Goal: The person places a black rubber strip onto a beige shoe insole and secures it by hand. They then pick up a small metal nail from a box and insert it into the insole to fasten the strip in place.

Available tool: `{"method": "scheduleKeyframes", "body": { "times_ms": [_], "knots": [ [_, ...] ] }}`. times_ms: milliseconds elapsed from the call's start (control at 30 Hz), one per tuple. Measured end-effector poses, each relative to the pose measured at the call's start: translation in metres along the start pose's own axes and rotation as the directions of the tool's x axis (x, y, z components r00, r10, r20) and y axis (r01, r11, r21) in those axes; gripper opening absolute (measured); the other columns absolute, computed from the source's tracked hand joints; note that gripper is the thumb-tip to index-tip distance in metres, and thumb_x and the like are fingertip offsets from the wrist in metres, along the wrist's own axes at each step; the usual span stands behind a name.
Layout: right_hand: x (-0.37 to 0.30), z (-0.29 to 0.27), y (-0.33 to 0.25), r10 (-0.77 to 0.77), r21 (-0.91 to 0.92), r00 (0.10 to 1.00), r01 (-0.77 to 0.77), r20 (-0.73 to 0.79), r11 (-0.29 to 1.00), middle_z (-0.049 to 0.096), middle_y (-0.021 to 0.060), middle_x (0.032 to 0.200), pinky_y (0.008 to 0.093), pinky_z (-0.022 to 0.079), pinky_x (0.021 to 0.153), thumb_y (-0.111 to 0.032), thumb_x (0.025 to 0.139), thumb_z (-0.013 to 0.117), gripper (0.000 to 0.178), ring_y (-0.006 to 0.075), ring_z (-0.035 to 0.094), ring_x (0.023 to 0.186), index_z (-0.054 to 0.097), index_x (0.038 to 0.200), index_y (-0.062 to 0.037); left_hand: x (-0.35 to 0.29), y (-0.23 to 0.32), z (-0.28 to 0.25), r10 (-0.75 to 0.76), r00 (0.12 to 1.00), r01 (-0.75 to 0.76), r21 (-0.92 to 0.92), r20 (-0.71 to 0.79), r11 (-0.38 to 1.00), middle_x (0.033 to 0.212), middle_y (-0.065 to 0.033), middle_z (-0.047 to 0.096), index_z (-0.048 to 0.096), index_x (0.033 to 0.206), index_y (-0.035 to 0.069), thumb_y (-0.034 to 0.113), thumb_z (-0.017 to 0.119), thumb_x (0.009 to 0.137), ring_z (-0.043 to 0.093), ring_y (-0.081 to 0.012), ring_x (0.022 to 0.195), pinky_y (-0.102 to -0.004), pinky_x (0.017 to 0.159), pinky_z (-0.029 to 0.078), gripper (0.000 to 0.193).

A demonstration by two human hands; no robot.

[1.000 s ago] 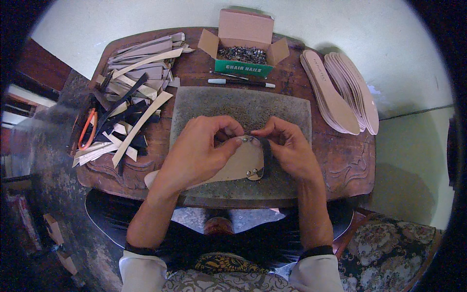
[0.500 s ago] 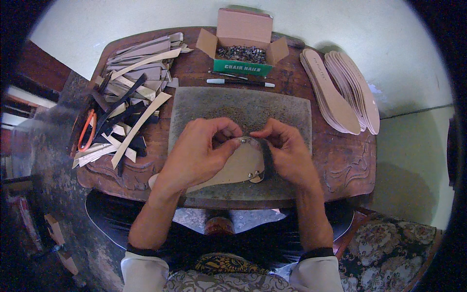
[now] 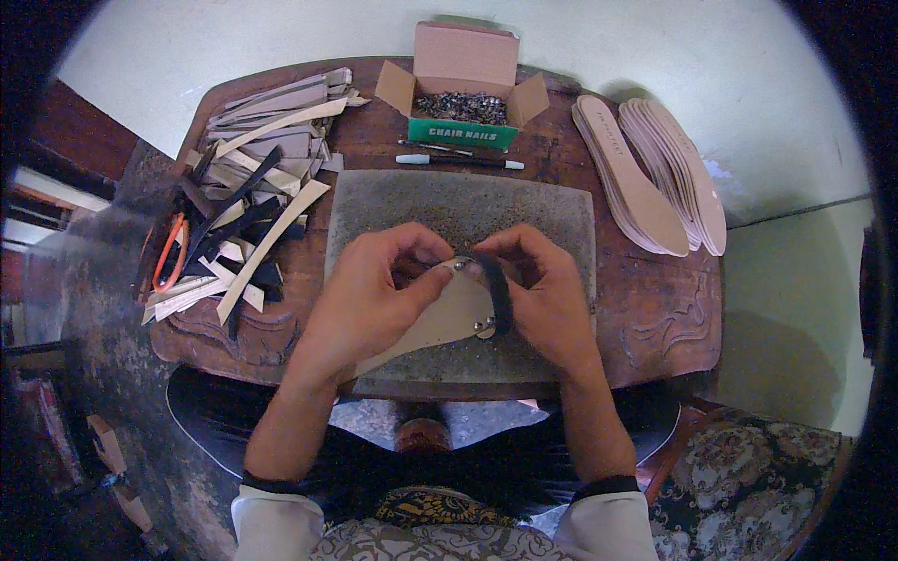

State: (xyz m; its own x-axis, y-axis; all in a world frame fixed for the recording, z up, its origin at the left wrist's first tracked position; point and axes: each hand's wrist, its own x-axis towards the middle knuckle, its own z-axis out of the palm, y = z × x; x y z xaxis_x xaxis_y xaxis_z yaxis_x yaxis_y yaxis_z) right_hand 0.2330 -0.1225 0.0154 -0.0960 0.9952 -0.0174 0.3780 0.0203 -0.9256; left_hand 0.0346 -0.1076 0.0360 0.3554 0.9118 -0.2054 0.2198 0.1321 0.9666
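Both hands are working together over the grey stone slab [image 3: 552, 210] in the middle of the dark carved wooden table [image 3: 655, 309]. The left hand [image 3: 369, 294] has its fingers curled, thumb and fingertips pinching the upper edge of a tan, sole-shaped piece of leather [image 3: 440, 318] that lies flat on the slab. The right hand [image 3: 547, 290] is curled too, gripping a narrow black strap [image 3: 499, 292] that arches across the wide end of that sole, between the two thumbs; small silvery nail heads [image 3: 485, 327] show at the strap's ends on the sole's rim. Behind the slab lie a white pen and a dark pencil-like tool [image 3: 458, 161], and just past them an open cardboard box with a green front, full of small metal nails [image 3: 463, 107]. Off to the right, a fanned stack of pale pink insoles [image 3: 655, 178] rests on the table. On the left, a loose heap of cream, brown and black leather strips [image 3: 253, 206], with orange-handled scissors [image 3: 170, 252] at its outer edge.
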Motion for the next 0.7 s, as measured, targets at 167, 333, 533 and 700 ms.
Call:
{"method": "scheduleKeyframes", "body": {
  "times_ms": [167, 333, 533, 700],
  "knots": [
    [0.003, -0.009, 0.007, 0.001, 0.176, 0.994, -0.020, 0.106, 0.984, 0.069, 0.0068, 0.096, 0.0294, 0.050, 0.083, 0.002, 0.084, 0.062, 0.020, 0.0156, 0.065, 0.093, 0.067, 0.102, -0.0026, -0.003, 0.001, -0.002, 0.017, 1.000, -0.017, 0.032, 0.023, 0.999, 0.087, 0.0008, 0.066, 0.065, 0.101, 0.002, 0.005, 0.068, 0.087, 0.059, -0.0054, 0.080, -0.0221, 0.070, 0.048, 0.014],
    [0.005, -0.014, 0.006, -0.010, 0.243, 0.988, -0.028, 0.156, 0.970, 0.069, 0.0045, 0.099, 0.0277, 0.048, 0.084, 0.003, 0.085, 0.061, 0.023, 0.0119, 0.062, 0.094, 0.068, 0.106, -0.0033, -0.001, -0.003, 0.000, 0.125, 0.992, -0.125, -0.001, -0.005, 0.992, 0.080, -0.0051, 0.066, 0.065, 0.097, -0.002, 0.006, 0.066, 0.087, 0.059, -0.0085, 0.074, -0.0250, 0.063, 0.047, 0.013],
    [0.005, -0.014, 0.004, -0.003, 0.280, 0.981, -0.053, 0.194, 0.959, 0.069, 0.0050, 0.099, 0.0269, 0.048, 0.084, 0.003, 0.085, 0.061, 0.024, 0.0112, 0.062, 0.094, 0.068, 0.107, -0.0028, -0.002, -0.002, -0.001, 0.123, 0.992, -0.123, 0.005, 0.000, 0.992, 0.081, -0.0053, 0.067, 0.065, 0.097, -0.002, 0.007, 0.066, 0.087, 0.060, -0.0088, 0.075, -0.0249, 0.063, 0.048, 0.013],
    [0.005, -0.013, 0.006, 0.003, 0.278, 0.982, -0.056, 0.188, 0.959, 0.069, 0.0044, 0.096, 0.0263, 0.048, 0.083, 0.003, 0.085, 0.061, 0.023, 0.0108, 0.061, 0.091, 0.068, 0.106, -0.0027, -0.003, -0.003, -0.001, 0.127, 0.992, -0.127, 0.007, 0.005, 0.992, 0.081, -0.0060, 0.067, 0.065, 0.097, -0.002, 0.007, 0.066, 0.087, 0.061, -0.0091, 0.075, -0.0252, 0.062, 0.048, 0.014]
  ]
}}
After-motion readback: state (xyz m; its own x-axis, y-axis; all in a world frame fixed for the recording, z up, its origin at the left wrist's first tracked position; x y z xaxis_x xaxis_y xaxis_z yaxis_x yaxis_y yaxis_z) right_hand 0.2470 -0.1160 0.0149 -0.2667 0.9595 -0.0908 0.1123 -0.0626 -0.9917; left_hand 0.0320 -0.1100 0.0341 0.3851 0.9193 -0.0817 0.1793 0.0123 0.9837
